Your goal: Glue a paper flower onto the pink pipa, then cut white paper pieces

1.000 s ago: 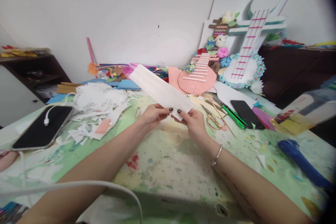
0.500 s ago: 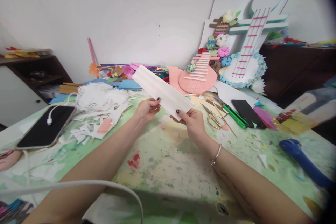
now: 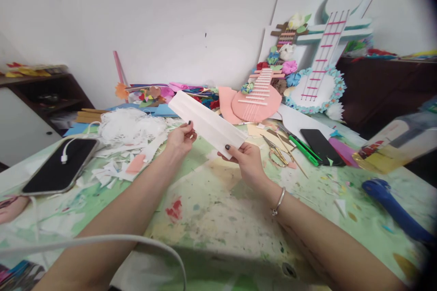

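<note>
- Right hand [image 3: 251, 161]: fingers partly hidden by the white strip [image 3: 209, 120].
- Bottle [image 3: 398, 143], right of that hand: label blurred.
- White cable [image 3: 150, 238], lower than the left hand [image 3: 179, 140]: both ends cut off.

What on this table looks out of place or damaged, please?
A white plug lies over the phone at left, unconnected. A red stain marks the tabletop, and white paper scraps lie scattered at left. The white strip in the right hand shows no visible tear.
</note>
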The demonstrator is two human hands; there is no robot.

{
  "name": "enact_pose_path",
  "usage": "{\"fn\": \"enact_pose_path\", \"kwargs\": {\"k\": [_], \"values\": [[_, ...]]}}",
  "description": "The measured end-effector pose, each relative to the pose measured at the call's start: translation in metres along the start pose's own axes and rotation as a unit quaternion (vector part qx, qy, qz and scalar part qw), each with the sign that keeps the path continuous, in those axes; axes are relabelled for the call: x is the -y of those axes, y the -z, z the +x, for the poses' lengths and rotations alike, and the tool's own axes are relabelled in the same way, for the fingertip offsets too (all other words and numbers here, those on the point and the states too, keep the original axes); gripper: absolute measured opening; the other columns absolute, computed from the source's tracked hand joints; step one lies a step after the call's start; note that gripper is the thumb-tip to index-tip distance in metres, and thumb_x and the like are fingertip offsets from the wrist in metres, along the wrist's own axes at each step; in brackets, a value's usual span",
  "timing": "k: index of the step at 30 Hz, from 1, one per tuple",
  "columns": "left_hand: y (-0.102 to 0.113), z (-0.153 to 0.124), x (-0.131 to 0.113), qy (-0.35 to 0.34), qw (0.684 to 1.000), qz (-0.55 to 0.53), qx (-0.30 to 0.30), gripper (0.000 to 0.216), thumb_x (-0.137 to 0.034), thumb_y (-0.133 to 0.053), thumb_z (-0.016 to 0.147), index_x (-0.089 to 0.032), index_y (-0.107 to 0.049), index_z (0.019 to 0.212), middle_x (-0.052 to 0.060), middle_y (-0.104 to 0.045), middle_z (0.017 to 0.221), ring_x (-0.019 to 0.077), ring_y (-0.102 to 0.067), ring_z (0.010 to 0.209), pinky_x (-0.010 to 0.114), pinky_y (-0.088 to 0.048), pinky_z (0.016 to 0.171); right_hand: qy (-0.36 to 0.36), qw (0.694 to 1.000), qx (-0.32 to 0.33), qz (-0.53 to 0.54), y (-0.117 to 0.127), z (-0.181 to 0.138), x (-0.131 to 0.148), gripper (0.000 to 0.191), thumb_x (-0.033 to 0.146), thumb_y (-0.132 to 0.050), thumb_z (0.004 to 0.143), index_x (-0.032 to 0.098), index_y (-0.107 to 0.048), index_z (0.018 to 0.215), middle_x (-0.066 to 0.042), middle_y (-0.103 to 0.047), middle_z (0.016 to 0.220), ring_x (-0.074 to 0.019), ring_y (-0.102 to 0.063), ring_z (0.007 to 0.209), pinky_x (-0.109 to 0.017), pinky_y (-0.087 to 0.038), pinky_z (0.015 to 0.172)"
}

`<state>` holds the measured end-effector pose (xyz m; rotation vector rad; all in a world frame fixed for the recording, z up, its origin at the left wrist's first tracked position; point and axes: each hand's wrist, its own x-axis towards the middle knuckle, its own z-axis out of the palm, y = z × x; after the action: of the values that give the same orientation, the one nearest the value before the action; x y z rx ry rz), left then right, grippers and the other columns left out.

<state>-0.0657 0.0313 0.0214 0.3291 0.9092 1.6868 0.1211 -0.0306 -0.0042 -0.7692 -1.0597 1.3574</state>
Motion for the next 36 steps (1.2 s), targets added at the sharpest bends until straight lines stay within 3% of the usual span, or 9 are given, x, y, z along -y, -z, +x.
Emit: {"fn": "enact_pose_path", "kwargs": {"k": [6, 9, 11, 15, 17, 27, 33, 36], "values": [[0.008, 0.012, -0.018, -0.041, 0.998, -0.037, -0.043, 0.021, -0.002, -0.053, 0.083, -0.017, -0.052, 0.069, -0.005, -0.055, 0.058, 0.0039, -0.047, 0.048, 0.017, -0.039, 0.055, -0.015, 1.0, -0.006, -0.004, 0.003, 0.0, -0.001, 0.031, 0.032, -0.079, 0.06, 0.014, -0.073, 0.085, -0.007, -0.074, 0.087, -0.0193, -0.069, 0.07, -0.034, -0.059, 0.068], [0.006, 0.001, -0.005, -0.019, 0.999, -0.02, -0.037, 0.02, -0.019, -0.061, 0.083, -0.017, -0.051, 0.065, -0.003, -0.054, 0.06, 0.0064, -0.051, 0.053, 0.02, -0.041, 0.056, 0.001, 0.999, -0.036, -0.005, 0.005, 0.003, -0.001, 0.032, 0.032, -0.078, 0.061, 0.015, -0.072, 0.088, -0.007, -0.074, 0.091, -0.0205, -0.069, 0.076, -0.035, -0.057, 0.072], [0.0, -0.016, 0.015, 0.016, 1.0, 0.021, 0.011, 0.023, -0.031, -0.067, 0.079, -0.017, -0.054, 0.067, -0.002, -0.056, 0.066, 0.0093, -0.055, 0.059, 0.023, -0.042, 0.059, 0.03, 0.997, -0.063, -0.014, 0.006, 0.006, -0.002, 0.032, 0.032, -0.075, 0.063, 0.015, -0.071, 0.09, -0.007, -0.074, 0.096, -0.0216, -0.068, 0.084, -0.037, -0.055, 0.078], [-0.013, -0.054, 0.055, 0.077, 0.973, 0.061, 0.207, 0.029, -0.034, -0.08, 0.064, -0.018, -0.062, 0.08, 0.001, -0.064, 0.083, 0.0135, -0.059, 0.073, 0.027, -0.044, 0.068, 0.083, 0.993, -0.079, -0.004, 0.006, 0.008, -0.004, 0.029, 0.027, -0.071, 0.067, 0.015, -0.071, 0.093, -0.007, -0.073, 0.101, -0.0212, -0.066, 0.096, -0.036, -0.049, 0.09], [-0.017, -0.064, 0.067, 0.096, 0.968, 0.057, 0.226, 0.031, -0.032, -0.082, 0.06, -0.017, -0.064, 0.08, 0.002, -0.065, 0.087, 0.0122, -0.058, 0.075, 0.026, -0.043, 0.068, 0.075, 0.994, -0.079, 0.012, 0.004, 0.007, -0.004, 0.026, 0.025, -0.07, 0.067, 0.015, -0.072, 0.091, -0.007, -0.074, 0.099, -0.0202, -0.066, 0.093, -0.035, -0.049, 0.089], [-0.015, -0.059, 0.065, 0.02, 0.977, 0.061, 0.204, 0.027, -0.021, -0.082, 0.059, -0.011, -0.07, 0.081, 0.007, -0.072, 0.086, 0.0163, -0.064, 0.079, 0.028, -0.049, 0.074, -0.005, 0.999, -0.035, -0.02, -0.003, -0.001, -0.006, 0.029, 0.029, -0.075, 0.061, 0.015, -0.073, 0.086, -0.007, -0.074, 0.096, -0.0215, -0.066, 0.091, -0.034, -0.048, 0.086], [-0.011, -0.046, 0.054, -0.044, 0.972, 0.137, 0.187, 0.036, -0.026, -0.084, 0.053, -0.008, -0.072, 0.081, 0.012, -0.073, 0.085, 0.0223, -0.066, 0.078, 0.033, -0.052, 0.073, -0.095, 0.988, 0.076, -0.091, 0.02, 0.007, 0.009, 0.033, 0.036, -0.079, 0.058, 0.013, -0.073, 0.082, -0.008, -0.074, 0.082, -0.0201, -0.066, 0.076, -0.03, -0.048, 0.072], [-0.008, -0.04, 0.048, -0.075, 0.965, 0.166, 0.19, 0.036, -0.028, -0.083, 0.053, -0.009, -0.073, 0.082, 0.011, -0.073, 0.087, 0.0216, -0.066, 0.077, 0.032, -0.053, 0.072, -0.106, 0.981, 0.074, -0.142, 0.033, 0.014, 0.024, 0.038, 0.043, -0.076, 0.063, 0.015, -0.073, 0.088, -0.009, -0.073, 0.092, -0.0198, -0.064, 0.085, -0.03, -0.047, 0.074]]}}
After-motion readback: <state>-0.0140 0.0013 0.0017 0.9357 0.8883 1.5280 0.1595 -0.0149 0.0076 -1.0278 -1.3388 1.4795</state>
